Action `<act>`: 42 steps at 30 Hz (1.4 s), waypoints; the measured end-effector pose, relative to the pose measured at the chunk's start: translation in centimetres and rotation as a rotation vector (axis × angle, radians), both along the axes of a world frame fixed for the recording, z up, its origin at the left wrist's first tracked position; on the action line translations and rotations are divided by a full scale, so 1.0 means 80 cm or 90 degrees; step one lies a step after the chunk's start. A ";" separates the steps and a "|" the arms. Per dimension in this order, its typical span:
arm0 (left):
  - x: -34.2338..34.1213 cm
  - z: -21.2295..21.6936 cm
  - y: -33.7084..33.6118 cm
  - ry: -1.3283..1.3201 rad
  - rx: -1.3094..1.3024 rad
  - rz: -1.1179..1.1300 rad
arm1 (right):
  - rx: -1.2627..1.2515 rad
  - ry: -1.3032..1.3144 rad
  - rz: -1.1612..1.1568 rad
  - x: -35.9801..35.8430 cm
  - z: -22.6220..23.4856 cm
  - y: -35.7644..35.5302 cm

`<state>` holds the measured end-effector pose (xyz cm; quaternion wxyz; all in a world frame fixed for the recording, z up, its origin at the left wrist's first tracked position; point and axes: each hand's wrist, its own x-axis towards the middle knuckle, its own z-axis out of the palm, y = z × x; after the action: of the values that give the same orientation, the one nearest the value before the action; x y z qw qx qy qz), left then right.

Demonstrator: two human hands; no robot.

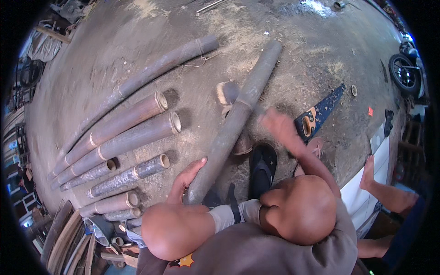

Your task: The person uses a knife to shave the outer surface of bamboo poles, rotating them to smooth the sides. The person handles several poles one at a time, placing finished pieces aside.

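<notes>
A long grey bamboo pole [238,114] lies diagonally across the concrete floor, propped on a short bamboo stump [243,144]. My left hand [187,178] grips the pole near its close end, thumb over the top. Blurred by motion, my right hand [278,129] hovers with fingers apart just left of a hand saw [321,112] that has a blue blade and a wooden handle; nothing is in that hand. My knees fill the lower middle, and my foot in a black sandal [262,168] stands beside the pole.
Several cut bamboo tubes [123,137] lie side by side at left, with a longer pole [151,71] behind them. A short cut piece [225,91] lies by the pole. Another person's bare foot [367,173] is at right. A wheel [403,73] stands far right. Sawdust covers the floor.
</notes>
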<state>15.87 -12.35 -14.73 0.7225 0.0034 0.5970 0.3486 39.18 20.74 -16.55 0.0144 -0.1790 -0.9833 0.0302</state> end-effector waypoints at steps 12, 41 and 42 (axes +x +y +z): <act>-0.005 -0.020 0.006 0.131 0.112 -0.115 | 0.003 -0.005 -0.051 -0.014 -0.004 0.016; -0.003 -0.016 0.005 -0.013 -0.074 0.030 | -0.087 0.021 -0.049 -0.012 -0.010 -0.015; -0.003 -0.031 -0.007 -0.006 -0.082 0.041 | -0.217 0.043 -0.185 -0.020 -0.018 0.002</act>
<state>15.61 -12.87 -17.20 0.7126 -0.0641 0.6146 0.3322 37.59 20.91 -17.98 0.0213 -0.3176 -0.9268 0.1991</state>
